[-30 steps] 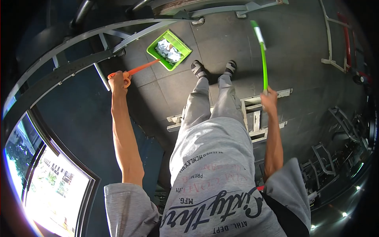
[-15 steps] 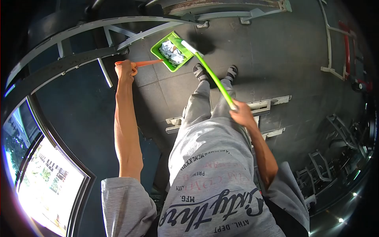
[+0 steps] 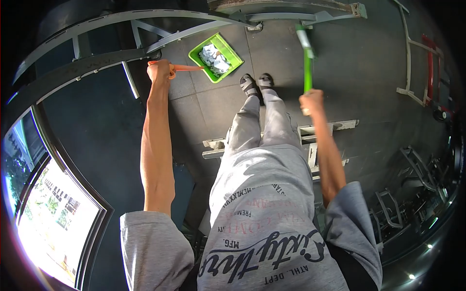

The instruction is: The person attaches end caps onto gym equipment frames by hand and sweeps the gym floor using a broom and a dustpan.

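Note:
My left hand [image 3: 159, 71] is wrapped round the orange handle [image 3: 187, 68] of a green dustpan [image 3: 236, 60]. White crumpled scraps [image 3: 214, 59], perhaps paper, lie inside the pan, which is on or close to the tiled floor. In my right hand [image 3: 312, 101] is a broom [image 3: 307, 72] with a bright green stick, gripped near its end. Its green and white head [image 3: 304, 38] points away from me, to the right of the dustpan and apart from it. Whether the bristles touch the floor I cannot tell.
Grey metal frames [image 3: 116, 33] curve across the far left. Beside my legs lies a white metal base [image 3: 340, 125]. A red and white rack [image 3: 429, 68] stands at the right, with dark gym equipment [image 3: 388, 206] below. A bright window [image 3: 58, 218] is at lower left.
The broom has left the dustpan and swung right, its head now farther out. My right hand moved forward. My feet are closer together. The dustpan sits slightly right and farther away in view.

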`<control>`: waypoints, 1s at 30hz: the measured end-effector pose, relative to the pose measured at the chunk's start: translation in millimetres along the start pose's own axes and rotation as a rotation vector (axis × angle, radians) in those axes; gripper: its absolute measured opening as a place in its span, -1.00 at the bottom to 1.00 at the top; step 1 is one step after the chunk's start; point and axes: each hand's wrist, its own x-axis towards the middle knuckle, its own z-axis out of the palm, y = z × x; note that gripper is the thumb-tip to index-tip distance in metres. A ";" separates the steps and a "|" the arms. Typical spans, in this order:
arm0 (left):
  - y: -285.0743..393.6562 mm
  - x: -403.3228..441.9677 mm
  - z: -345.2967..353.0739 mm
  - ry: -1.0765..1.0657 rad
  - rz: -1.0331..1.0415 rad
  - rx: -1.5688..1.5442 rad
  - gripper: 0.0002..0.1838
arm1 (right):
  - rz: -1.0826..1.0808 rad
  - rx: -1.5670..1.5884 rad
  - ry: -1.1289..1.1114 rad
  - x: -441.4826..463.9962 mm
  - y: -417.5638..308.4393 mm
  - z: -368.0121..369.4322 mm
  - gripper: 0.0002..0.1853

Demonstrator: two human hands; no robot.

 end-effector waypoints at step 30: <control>-181.5 -101.1 -197.7 -0.196 -0.170 -0.722 -0.94 | 0.123 0.084 0.129 38.0 72.3 -35.8 -0.80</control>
